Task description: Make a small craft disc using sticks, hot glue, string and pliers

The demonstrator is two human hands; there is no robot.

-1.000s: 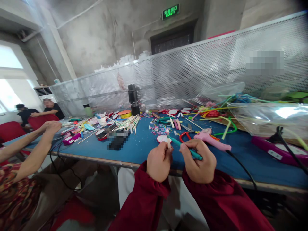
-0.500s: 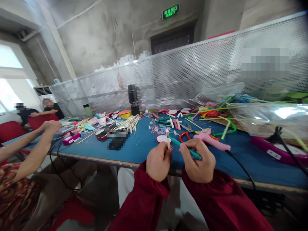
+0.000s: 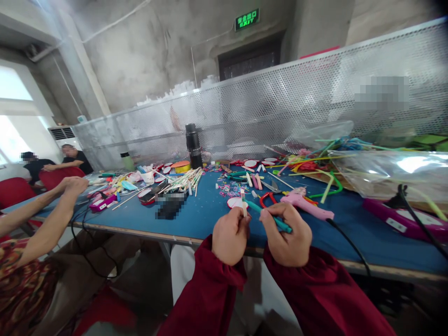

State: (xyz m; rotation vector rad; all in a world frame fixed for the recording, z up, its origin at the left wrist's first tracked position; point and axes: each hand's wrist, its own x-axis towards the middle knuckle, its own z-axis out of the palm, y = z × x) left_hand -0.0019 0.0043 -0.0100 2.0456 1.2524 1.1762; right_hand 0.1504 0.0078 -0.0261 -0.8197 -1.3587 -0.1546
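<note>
White stick (image 3: 244,208) in left hand (image 3: 229,238), teal pen-like tool (image 3: 276,220) in right hand (image 3: 289,238)

Both hands are near the front edge of a blue table (image 3: 206,217), side by side and apart from each other. Left hand: thumb and fingers pinch the lower part of the white stick, which stands roughly upright above the fist. Right hand: thumb and fingers close round the teal tool, which slants up and leftward, its tip at the stick. Whether tip and stick touch cannot be told.

Behind the stick, partly covered by it, lies a white disc with a red rim (image 3: 233,202). Small coloured pieces (image 3: 229,189) are scattered beyond the disc. A red-handled tool (image 3: 265,200) lies just beyond the right hand; to its right rests a pink tool (image 3: 310,208) with a black cord (image 3: 350,242).

Farther left: a bundle of thin sticks (image 3: 185,181) in front of a black bottle (image 3: 193,147), which stands upright. At the far left, a co-worker's hands (image 3: 74,186) are held close together above the table edge; what they hold is too small to tell.
</note>
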